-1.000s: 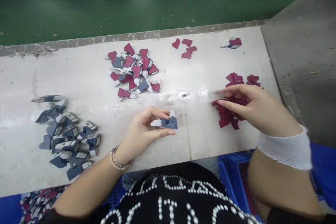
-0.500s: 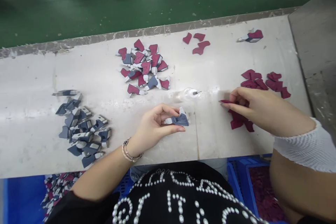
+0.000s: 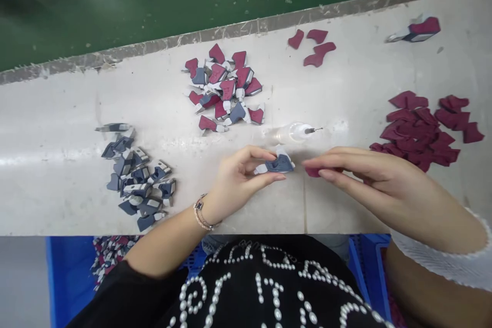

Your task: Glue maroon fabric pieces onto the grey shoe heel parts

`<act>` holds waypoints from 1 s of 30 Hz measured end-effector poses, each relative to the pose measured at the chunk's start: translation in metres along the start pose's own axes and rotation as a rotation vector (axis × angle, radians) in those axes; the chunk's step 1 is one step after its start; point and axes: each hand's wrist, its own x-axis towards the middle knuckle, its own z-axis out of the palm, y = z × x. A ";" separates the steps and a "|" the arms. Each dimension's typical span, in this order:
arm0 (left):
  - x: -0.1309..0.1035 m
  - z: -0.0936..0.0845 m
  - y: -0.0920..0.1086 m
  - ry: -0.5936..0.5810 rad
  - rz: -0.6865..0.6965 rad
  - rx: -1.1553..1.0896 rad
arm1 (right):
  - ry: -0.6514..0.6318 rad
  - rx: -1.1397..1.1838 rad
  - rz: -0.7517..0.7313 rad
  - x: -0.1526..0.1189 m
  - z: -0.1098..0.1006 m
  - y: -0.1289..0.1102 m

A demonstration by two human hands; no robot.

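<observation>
My left hand (image 3: 240, 177) is closed on a small blue-grey and white plastic part (image 3: 280, 163), pinched between thumb and fingers above the table. Close to its right, my right hand (image 3: 357, 171) pinches a flat maroon piece (image 3: 313, 170), mostly covered by the fingers. A narrow gap separates the two items. Behind my right hand lies a heap of loose maroon pieces (image 3: 415, 128). A clear bottle with a thin needle tip (image 3: 298, 132) lies just beyond my left hand.
Parts with maroon faces (image 3: 227, 89) form a pile at the back middle. Blue-grey parts without maroon (image 3: 136, 184) are heaped at left. Several maroon pieces (image 3: 317, 36) and one maroon-faced part (image 3: 423, 28) lie toward the back. Blue bins (image 3: 71, 277) stand below the table's front edge.
My right hand has come away from the maroon heap with one piece, moving left toward the part in my left hand. The view has shifted, so the table appears displaced.
</observation>
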 end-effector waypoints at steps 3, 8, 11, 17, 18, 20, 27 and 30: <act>-0.001 0.000 -0.004 0.013 0.061 0.066 | 0.032 0.163 0.088 0.000 0.009 -0.007; 0.000 -0.003 -0.006 0.073 0.263 0.265 | -0.036 0.321 0.115 0.011 0.024 -0.022; 0.001 -0.004 -0.006 0.063 0.262 0.232 | -0.063 0.276 0.006 0.015 0.027 -0.027; 0.000 -0.001 -0.003 -0.005 0.145 -0.062 | -0.072 0.240 -0.027 0.009 0.020 -0.036; 0.001 -0.001 -0.002 -0.014 0.146 -0.085 | -0.071 0.234 -0.012 0.007 0.019 -0.037; 0.001 -0.001 0.000 -0.032 0.173 -0.105 | -0.068 0.196 0.034 0.004 0.017 -0.040; 0.001 -0.001 0.001 -0.075 0.220 -0.070 | -0.048 0.091 0.088 0.005 0.014 -0.043; 0.002 -0.001 0.001 -0.074 0.224 -0.085 | -0.052 0.115 0.061 0.000 0.006 -0.034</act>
